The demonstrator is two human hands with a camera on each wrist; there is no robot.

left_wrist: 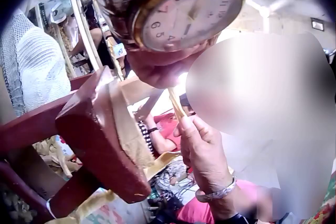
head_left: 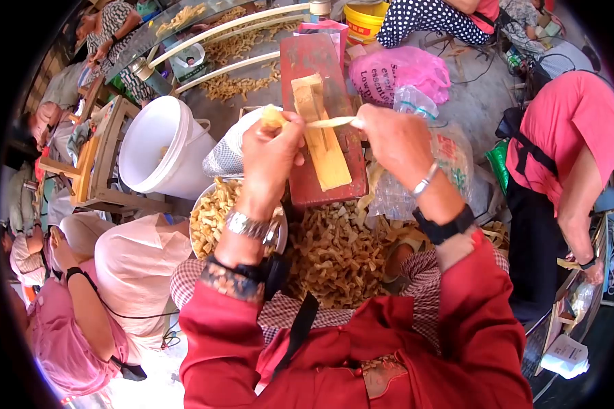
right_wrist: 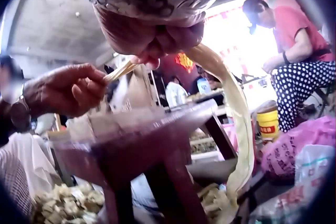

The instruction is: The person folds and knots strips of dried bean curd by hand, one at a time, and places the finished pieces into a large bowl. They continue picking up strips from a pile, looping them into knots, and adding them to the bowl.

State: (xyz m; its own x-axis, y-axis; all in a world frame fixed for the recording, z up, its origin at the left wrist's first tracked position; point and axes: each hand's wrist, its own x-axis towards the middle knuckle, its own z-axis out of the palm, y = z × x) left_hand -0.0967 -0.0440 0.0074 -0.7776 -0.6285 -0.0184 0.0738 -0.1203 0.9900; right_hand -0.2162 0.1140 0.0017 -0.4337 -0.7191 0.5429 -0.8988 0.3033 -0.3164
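Note:
A flat pale-yellow strip stretches between both hands above a narrow red bench. My left hand pinches one end, with a bunched yellow piece sticking out past its fingers. At the other end, my right hand grips the strip between thumb and fingers. From that hand a long tail of the strip hangs beside the bench in the right wrist view. Below the hands, a slotted wooden board lies on the bench top.
Small yellowish pieces form a heap below the bench, beside a bowl of similar pieces. A white bucket stands left; a pink bag and clear plastic bag lie right. Several people sit around, one in pink at right.

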